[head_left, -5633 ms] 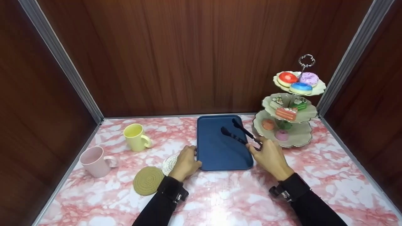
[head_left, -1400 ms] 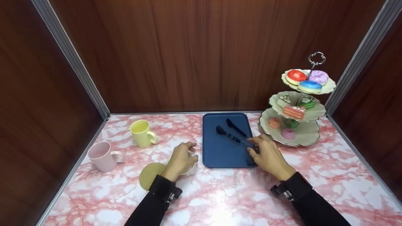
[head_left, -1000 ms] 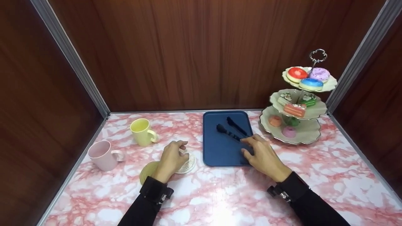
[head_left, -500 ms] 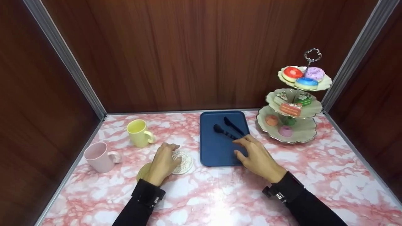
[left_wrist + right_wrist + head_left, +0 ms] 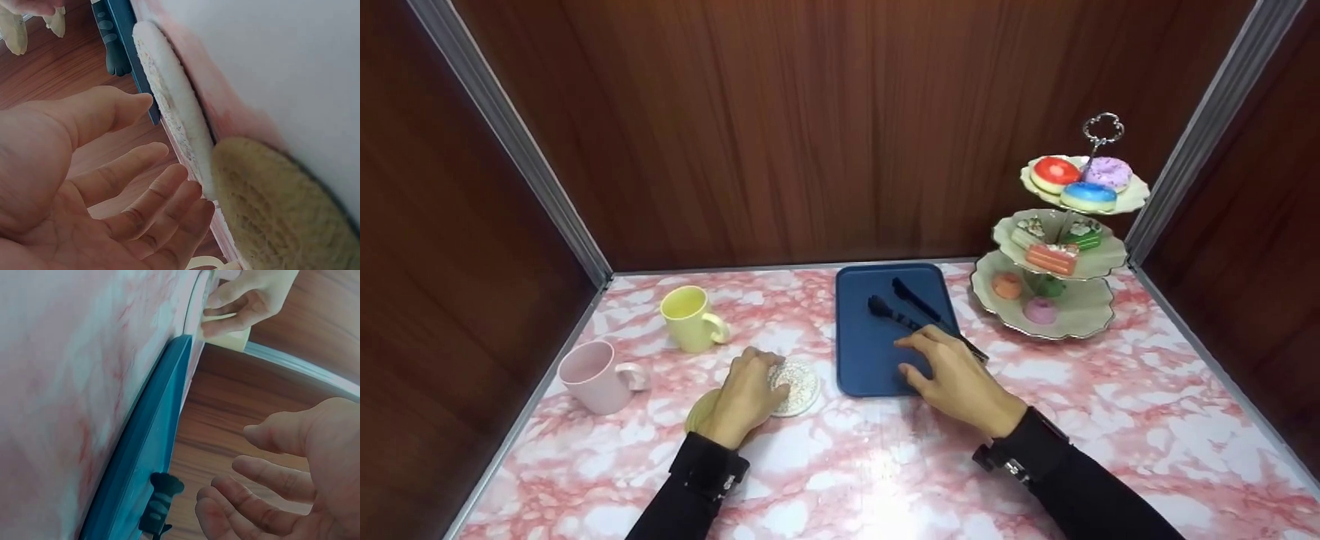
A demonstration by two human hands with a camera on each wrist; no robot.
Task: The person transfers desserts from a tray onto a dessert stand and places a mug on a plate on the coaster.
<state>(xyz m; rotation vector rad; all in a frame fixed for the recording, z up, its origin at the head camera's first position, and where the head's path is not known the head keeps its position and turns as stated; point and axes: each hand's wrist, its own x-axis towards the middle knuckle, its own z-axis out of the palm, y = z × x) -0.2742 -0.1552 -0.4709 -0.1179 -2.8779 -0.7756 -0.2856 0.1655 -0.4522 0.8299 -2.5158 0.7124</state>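
Note:
My left hand (image 5: 746,394), fingers loosely bent and holding nothing, hovers by a white speckled round coaster (image 5: 801,390). It partly covers an olive-green woven coaster (image 5: 701,411); in the left wrist view the fingertips (image 5: 147,102) come near the white coaster's edge, and contact there is hard to tell. Black tongs (image 5: 916,300) lie spread on a blue tray (image 5: 859,360), their handle end reaching over its right edge. Above the tray's near right part is my right hand (image 5: 960,379), holding nothing, its thumb and fingers apart; it hides part of the tongs.
A yellow mug (image 5: 690,322) and a pink mug (image 5: 598,379) stand on the left. At right rises a three-tier stand (image 5: 1080,319) bearing doughnuts (image 5: 1087,196), cake slices (image 5: 1050,259) and small coloured sweets (image 5: 1041,310). Wood-patterned walls (image 5: 810,135) enclose the marbled table.
My right hand has released the tongs onto the tray and shifted left. My left hand has left the tray's left edge and moved left to the coasters.

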